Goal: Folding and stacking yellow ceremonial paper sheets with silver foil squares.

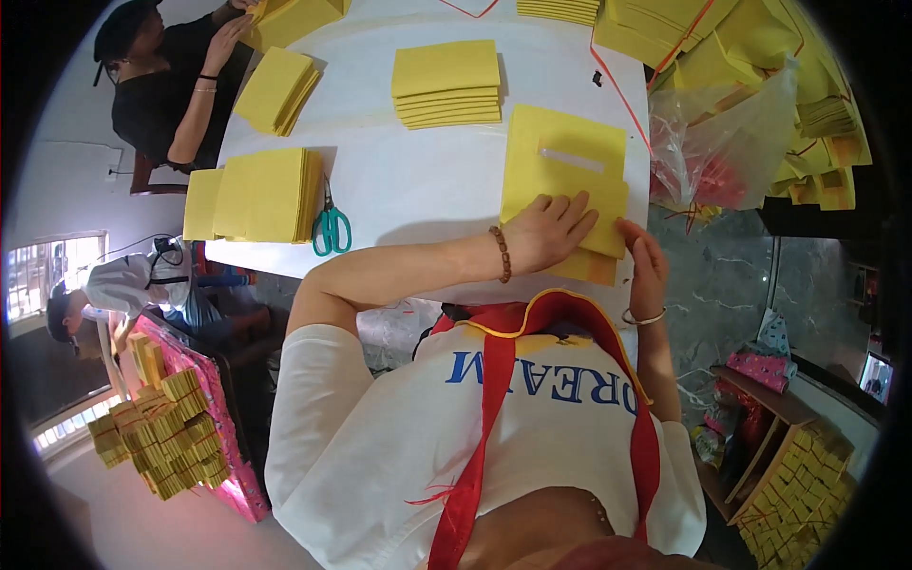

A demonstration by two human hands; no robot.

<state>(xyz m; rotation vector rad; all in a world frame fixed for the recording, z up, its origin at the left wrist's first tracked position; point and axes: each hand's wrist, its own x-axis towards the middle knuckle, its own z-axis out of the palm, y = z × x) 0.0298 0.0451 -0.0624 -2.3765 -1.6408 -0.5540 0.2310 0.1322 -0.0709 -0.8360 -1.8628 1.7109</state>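
A large yellow paper sheet or envelope (537,157) with a pale strip across it lies at the table's front right edge. More yellow paper (591,269) shows beneath it, toward me. My left hand (551,231), with a brown beaded bracelet at the wrist, rests on it palm down, fingers stretched out flat. At its right edge is my right hand (648,271), wearing a bangle. Its fingers are loosely bent and apart, with a fingertip against the paper's side; nothing shows held in it.
Green-handled scissors (332,231) lie beside a yellow stack (269,195) on the white table (370,176). Another stack (446,84) sits farther back. A clear plastic bag (727,142) hangs at the right edge. A person (176,81) handles yellow paper at the far left; another (142,285) is behind.
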